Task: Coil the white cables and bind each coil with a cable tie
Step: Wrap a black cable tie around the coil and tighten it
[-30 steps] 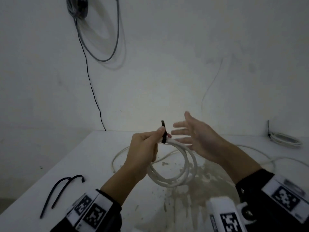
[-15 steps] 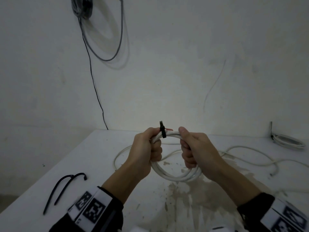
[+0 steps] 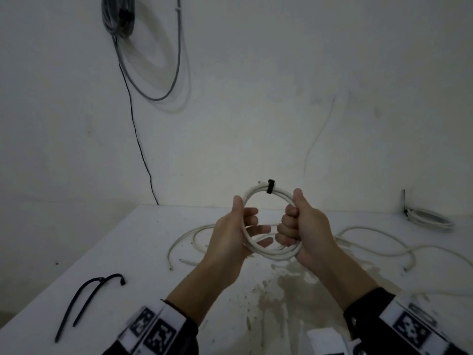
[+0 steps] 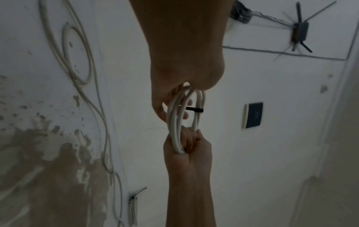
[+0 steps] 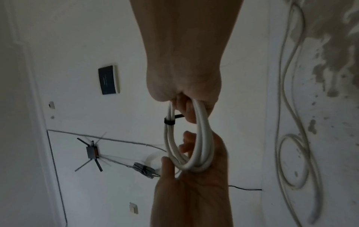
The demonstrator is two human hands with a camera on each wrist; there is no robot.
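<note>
One coil of round white cable (image 3: 268, 226) is wound and already carries a short black cable tie (image 3: 270, 186) cinched round its top arc, in the centre of the head view. So this coil looks bound, though whether the tie is pulled fully tight cannot be told. More is left: loose white cable (image 3: 378, 242) snakes uncoiled across the white, stained counter (image 3: 143, 242) behind the hands, toward the right of the frame. A second white coil (image 3: 430, 219) lies at the far right edge; it seems done, but any tie on it is too small to see. Two spare black cable ties (image 3: 84, 298) lie at the lower left of the counter, well apart from the hands.

The coil is held up off the counter, upright and facing the camera. The left hand (image 3: 230, 237) takes its left side with fingers curled through the ring and the thumb up along the outside. The right hand (image 3: 304, 226) has a closed fist of a grip on the right side, thumb pointing up just beside the tie. Both wrist views confirm the strands running through each palm. Both forearms rise from the bottom of the frame, converging on the coil.
</note>
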